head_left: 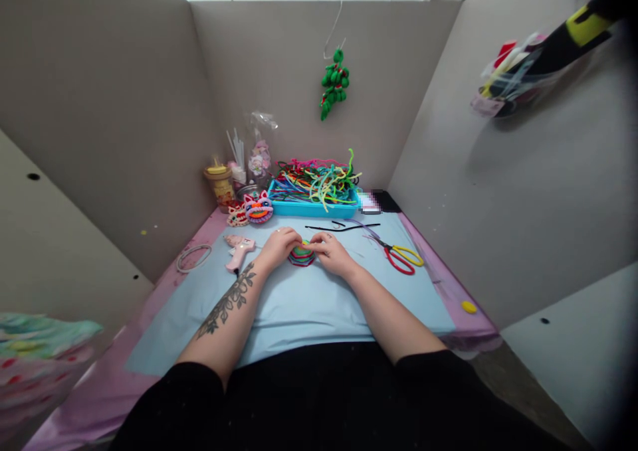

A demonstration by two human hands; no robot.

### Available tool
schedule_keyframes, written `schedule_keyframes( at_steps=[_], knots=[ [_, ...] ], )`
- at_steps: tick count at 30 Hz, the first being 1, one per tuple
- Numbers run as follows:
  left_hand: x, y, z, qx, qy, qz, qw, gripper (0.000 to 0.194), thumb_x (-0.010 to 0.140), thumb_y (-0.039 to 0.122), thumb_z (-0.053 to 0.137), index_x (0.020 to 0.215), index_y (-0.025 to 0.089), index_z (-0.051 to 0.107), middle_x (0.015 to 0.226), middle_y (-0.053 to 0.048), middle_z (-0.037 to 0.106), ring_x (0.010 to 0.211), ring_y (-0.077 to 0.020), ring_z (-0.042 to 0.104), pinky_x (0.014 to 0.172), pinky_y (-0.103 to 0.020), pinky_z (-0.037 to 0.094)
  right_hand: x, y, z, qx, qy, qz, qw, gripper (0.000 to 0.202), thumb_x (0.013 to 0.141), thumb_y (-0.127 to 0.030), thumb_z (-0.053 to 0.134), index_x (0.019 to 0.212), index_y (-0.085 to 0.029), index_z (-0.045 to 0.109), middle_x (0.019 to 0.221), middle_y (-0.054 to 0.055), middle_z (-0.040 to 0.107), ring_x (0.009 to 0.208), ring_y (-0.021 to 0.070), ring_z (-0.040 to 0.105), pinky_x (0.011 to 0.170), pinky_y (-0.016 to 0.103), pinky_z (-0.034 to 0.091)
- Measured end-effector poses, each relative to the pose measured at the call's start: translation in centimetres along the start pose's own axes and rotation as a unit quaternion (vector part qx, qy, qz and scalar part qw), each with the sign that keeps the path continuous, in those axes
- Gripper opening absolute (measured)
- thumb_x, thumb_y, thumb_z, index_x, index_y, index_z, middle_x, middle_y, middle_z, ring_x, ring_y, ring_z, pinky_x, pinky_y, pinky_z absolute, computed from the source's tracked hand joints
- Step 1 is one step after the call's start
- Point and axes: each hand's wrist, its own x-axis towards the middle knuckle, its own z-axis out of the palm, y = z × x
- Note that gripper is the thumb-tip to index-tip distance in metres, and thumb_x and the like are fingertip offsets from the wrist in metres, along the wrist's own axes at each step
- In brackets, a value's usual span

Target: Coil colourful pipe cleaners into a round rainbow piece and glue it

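Both hands on a small layered pipe-cleaner disc (302,255) lying on the worktop (299,305) near the blue tray (313,207): left hand (280,246) and right hand (329,252) pinching its top edge, seemingly. Scissors (401,257) right of disc; glue gun (238,248) left.

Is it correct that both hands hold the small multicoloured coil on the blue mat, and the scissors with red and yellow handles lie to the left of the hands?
Not quite. In the head view the scissors lie to the right of the right hand; the left hand and right hand do hold the coil on the blue mat.
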Motion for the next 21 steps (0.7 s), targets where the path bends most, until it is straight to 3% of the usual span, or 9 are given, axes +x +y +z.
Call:
schedule_keyframes(
  at_steps=[21],
  knots=[
    [-0.06,0.02,0.09,-0.015,0.004,0.002,1.000,0.016,0.083,0.016,0.048,0.080,0.016,0.064,0.083,-0.006,0.060,0.083,-0.0169,0.054,0.079,-0.030,0.043,0.03,0.03,0.39,-0.021,0.010,-0.008,1.000,0.051,0.071,0.003,0.045,0.104,-0.028,0.068,0.098,0.005,0.052,0.092,0.0175,0.046,0.088,0.035,0.041]
  ],
)
